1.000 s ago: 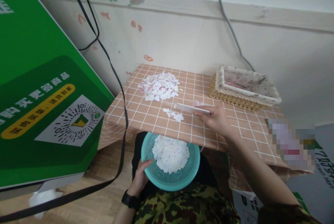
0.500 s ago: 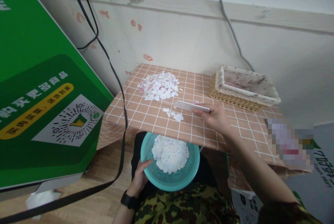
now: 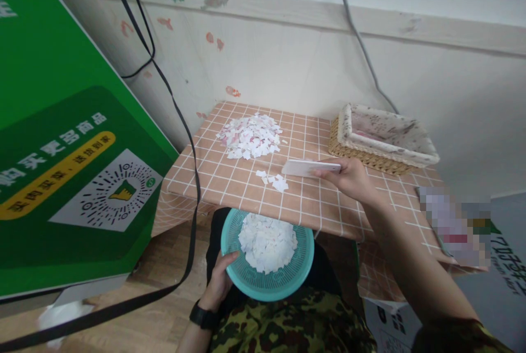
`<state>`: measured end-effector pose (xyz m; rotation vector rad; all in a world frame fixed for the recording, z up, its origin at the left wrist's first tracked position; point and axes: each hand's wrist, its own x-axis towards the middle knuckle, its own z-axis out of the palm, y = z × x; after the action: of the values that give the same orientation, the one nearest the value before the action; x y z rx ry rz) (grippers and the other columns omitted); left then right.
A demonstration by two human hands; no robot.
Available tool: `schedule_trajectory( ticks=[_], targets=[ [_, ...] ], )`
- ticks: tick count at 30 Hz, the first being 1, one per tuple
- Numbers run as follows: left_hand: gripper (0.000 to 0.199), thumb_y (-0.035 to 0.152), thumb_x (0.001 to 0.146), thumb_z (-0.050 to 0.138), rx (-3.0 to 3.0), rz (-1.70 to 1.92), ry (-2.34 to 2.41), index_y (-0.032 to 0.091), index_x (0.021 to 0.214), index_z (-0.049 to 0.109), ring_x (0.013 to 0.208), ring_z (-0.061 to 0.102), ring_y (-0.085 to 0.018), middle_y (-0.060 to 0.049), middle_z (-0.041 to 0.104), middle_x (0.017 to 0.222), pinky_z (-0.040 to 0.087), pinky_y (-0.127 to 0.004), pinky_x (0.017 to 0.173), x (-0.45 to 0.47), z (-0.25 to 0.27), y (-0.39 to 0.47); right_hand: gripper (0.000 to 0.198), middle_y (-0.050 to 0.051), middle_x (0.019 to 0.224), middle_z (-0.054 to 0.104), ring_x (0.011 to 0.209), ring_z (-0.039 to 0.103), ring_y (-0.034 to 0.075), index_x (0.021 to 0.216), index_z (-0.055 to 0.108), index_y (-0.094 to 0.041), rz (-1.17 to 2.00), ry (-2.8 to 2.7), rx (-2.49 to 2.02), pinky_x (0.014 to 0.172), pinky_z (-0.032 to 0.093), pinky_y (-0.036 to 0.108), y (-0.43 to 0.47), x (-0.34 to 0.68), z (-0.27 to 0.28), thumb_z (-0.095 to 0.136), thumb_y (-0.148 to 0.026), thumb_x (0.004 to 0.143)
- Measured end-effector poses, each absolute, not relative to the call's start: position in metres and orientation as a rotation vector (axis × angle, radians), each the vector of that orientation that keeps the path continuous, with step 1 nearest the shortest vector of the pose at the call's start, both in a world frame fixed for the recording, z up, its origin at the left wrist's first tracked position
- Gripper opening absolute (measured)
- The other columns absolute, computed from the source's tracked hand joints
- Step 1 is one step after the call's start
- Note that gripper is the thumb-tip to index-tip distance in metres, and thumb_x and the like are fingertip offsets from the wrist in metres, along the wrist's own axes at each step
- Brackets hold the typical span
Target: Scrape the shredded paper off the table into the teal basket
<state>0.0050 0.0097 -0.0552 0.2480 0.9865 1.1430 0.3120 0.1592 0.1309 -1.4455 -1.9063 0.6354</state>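
Observation:
My left hand (image 3: pixel 222 274) grips the rim of a teal plastic colander (image 3: pixel 269 286), which rests on my lap below the table edge. A heap of white paper scraps (image 3: pixel 267 244) lies in it. Over the table, my right hand (image 3: pixel 349 176) is closed around one end of a flat white rectangular board (image 3: pixel 304 168); its exact kind is unclear. Just left of the board is a small group of loose paper scraps (image 3: pixel 278 182) on the cloth. Farther back sits a larger pile of torn white and pinkish paper pieces (image 3: pixel 251 136).
A wicker basket (image 3: pixel 372 158) with a patterned lining stands at the back right on the checked tablecloth (image 3: pixel 230 183). Left of the table rises a green sign panel (image 3: pixel 61 95). A black strap (image 3: pixel 196 177) hangs down in front of the table's left side.
My right hand has moved a little to the right with the white board, away from the large pile. Some small scraps by the board have shifted slightly. My left hand stays on the colander.

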Motion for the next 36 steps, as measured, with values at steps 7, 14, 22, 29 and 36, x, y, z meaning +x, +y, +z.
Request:
schedule_trajectory(
  ticks=[7, 14, 22, 29, 36],
  targets=[
    [0.037, 0.022, 0.070, 0.066, 0.183, 1.129, 0.979, 0.012, 0.105, 0.068, 0.097, 0.064, -0.032, -0.011, 0.071, 0.104, 0.044, -0.045, 0.093, 0.005, -0.055, 0.008, 0.017, 0.001, 0.091, 0.072, 0.077, 0.068, 0.024, 0.088, 0.073, -0.028, 0.685, -1.859, -1.409, 0.068, 0.055, 0.037, 0.124, 0.306, 0.114, 0.062, -0.035, 0.078],
    [0.030, 0.024, 0.069, 0.065, 0.128, 1.130, 1.021, 0.012, 0.096, 0.071, 0.095, 0.065, -0.032, -0.009, 0.074, 0.095, 0.045, -0.045, 0.091, 0.005, -0.034, 0.001, 0.020, 0.001, 0.099, 0.070, 0.086, 0.067, 0.023, 0.096, 0.071, -0.031, 0.764, -1.875, -1.263, 0.075, 0.056, 0.037, 0.093, 0.297, 0.106, 0.058, -0.028, 0.081],
    [0.023, 0.025, 0.071, 0.064, 0.082, 1.121, 1.048, 0.012, 0.087, 0.072, 0.084, 0.068, -0.027, -0.008, 0.075, 0.086, 0.048, -0.039, 0.085, 0.011, -0.001, -0.015, 0.023, 0.001, 0.103, 0.069, 0.093, 0.066, 0.022, 0.101, 0.070, -0.029, 0.729, -1.903, -1.128, 0.082, 0.054, 0.036, 0.087, 0.296, 0.093, 0.056, -0.023, 0.083],
    [0.020, 0.023, 0.072, 0.063, 0.118, 1.146, 1.028, 0.012, 0.086, 0.073, 0.080, 0.068, -0.025, -0.007, 0.075, 0.084, 0.049, -0.037, 0.083, 0.015, 0.015, -0.015, 0.022, -0.001, 0.101, 0.069, 0.089, 0.067, 0.021, 0.098, 0.071, -0.029, 0.684, -1.894, -1.179, 0.080, 0.055, 0.034, 0.095, 0.287, 0.093, 0.055, -0.024, 0.084],
    [0.023, 0.024, 0.072, 0.063, 0.138, 1.154, 1.024, 0.010, 0.088, 0.072, 0.086, 0.067, -0.029, -0.009, 0.075, 0.082, 0.047, -0.040, 0.087, 0.015, 0.021, -0.013, 0.017, 0.000, 0.092, 0.072, 0.080, 0.068, 0.022, 0.091, 0.073, -0.027, 0.594, -1.743, -1.288, 0.073, 0.056, 0.035, 0.095, 0.295, 0.089, 0.062, -0.028, 0.078]
  ],
)
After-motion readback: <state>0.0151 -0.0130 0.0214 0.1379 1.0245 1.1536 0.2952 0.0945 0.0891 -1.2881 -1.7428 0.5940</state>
